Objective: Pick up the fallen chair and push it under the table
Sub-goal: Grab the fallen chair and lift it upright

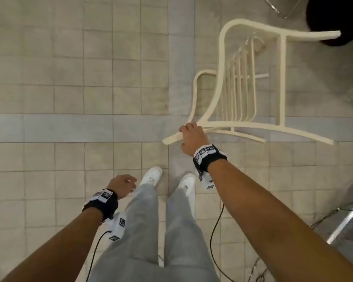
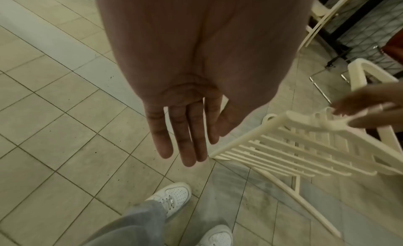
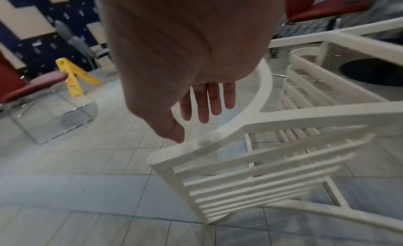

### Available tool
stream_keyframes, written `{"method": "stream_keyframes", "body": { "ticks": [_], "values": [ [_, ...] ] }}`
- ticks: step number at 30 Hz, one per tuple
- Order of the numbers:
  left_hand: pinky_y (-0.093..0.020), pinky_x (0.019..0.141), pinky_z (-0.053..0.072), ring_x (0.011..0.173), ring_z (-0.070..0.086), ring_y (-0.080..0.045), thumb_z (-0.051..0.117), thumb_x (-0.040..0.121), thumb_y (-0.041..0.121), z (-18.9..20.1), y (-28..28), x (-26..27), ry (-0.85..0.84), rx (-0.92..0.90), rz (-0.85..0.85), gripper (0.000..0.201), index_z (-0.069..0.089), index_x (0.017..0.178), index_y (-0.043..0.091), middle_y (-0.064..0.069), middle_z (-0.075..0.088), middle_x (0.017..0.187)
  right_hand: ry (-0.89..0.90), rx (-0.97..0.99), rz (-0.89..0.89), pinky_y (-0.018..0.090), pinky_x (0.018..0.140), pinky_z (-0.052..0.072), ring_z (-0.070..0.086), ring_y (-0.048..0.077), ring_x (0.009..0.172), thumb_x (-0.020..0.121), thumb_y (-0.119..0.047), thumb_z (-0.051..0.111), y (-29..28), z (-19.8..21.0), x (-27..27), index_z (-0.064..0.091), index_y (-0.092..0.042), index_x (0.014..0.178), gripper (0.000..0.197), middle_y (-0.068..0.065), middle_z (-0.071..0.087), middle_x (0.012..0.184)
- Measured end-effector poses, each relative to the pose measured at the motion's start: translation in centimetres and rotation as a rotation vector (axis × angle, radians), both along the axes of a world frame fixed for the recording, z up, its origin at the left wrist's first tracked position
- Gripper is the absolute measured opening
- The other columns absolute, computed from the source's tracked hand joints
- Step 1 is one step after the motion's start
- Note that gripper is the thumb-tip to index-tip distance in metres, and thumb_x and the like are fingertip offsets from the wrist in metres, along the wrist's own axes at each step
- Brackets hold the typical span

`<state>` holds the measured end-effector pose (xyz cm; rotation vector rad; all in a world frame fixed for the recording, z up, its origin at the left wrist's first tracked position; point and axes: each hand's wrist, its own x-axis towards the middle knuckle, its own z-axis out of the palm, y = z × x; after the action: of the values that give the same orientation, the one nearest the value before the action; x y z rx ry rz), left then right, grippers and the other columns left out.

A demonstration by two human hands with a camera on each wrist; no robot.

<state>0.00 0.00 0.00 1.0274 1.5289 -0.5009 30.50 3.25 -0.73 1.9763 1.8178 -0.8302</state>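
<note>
A cream slatted plastic chair (image 1: 281, 82) lies tipped on its side on the tiled floor, ahead and to the right of my feet. My right hand (image 1: 189, 133) reaches down onto the near corner of its frame. In the right wrist view the fingers (image 3: 205, 105) are straight and the thumb touches the chair's rail (image 3: 305, 115), with nothing gripped. My left hand (image 1: 123, 185) hangs beside my left leg. Its fingers (image 2: 187, 129) are straight and empty, well left of the chair (image 2: 283, 146).
A dark round base (image 1: 334, 19) stands just beyond the chair's far legs. A yellow floor sign (image 3: 72, 77), a clear box (image 3: 54, 118) and red seats (image 3: 32, 87) stand further off. A metal fixture (image 1: 344, 224) and cables lie at my right.
</note>
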Motion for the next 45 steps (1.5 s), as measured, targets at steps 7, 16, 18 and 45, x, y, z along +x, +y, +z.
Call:
{"method": "stream_keyframes", "body": {
  "ticks": [7, 16, 18, 45],
  "values": [
    [-0.037, 0.087, 0.058, 0.087, 0.074, -0.02, 0.058, 0.084, 0.019, -4.8, -1.7, 0.4, 0.027, -0.019, -0.063, 0.022, 0.073, 0.101, 0.021, 0.0, 0.077, 0.092, -0.121, -0.164, 0.332, 0.041, 0.096, 0.04, 0.054, 0.03, 0.112, 0.085, -0.025, 0.06, 3.2, -5.8, -1.9, 0.058, -0.013, 0.118, 0.035, 0.009, 0.06, 0.118],
    [-0.03, 0.089, 0.051, 0.099, 0.069, -0.019, 0.051, 0.084, 0.028, -7.1, -1.7, 1.4, 0.036, 0.022, -0.27, 0.022, 0.067, 0.097, 0.036, 0.003, 0.076, 0.106, -0.067, -0.08, 0.201, 0.038, 0.09, 0.039, 0.064, 0.028, 0.093, 0.084, -0.031, 0.062, 2.7, -7.8, -1.7, 0.061, -0.015, 0.095, 0.019, 0.007, 0.067, 0.099],
    [-0.032, 0.091, 0.052, 0.101, 0.068, -0.021, 0.048, 0.082, 0.03, -7.0, -1.0, 2.3, 0.015, 0.036, -0.28, 0.029, 0.068, 0.103, 0.035, 0.0, 0.074, 0.112, -0.075, -0.015, 0.197, 0.036, 0.084, 0.038, 0.064, 0.028, 0.084, 0.08, -0.028, 0.064, 2.0, -6.6, -1.1, 0.063, -0.015, 0.083, 0.014, 0.007, 0.07, 0.087],
    [-0.042, 0.09, 0.057, 0.095, 0.069, -0.036, 0.064, 0.078, 0.015, -4.1, 9.8, 10.6, -0.101, 0.604, -0.41, 0.036, 0.072, 0.113, 0.018, -0.017, 0.074, 0.106, 0.359, 0.587, -0.205, 0.038, 0.061, 0.038, 0.043, 0.015, 0.051, 0.071, -0.032, 0.073, -4.3, 13.3, 3.7, 0.057, -0.016, 0.055, 0.028, -0.007, 0.052, 0.051]
  ]
}}
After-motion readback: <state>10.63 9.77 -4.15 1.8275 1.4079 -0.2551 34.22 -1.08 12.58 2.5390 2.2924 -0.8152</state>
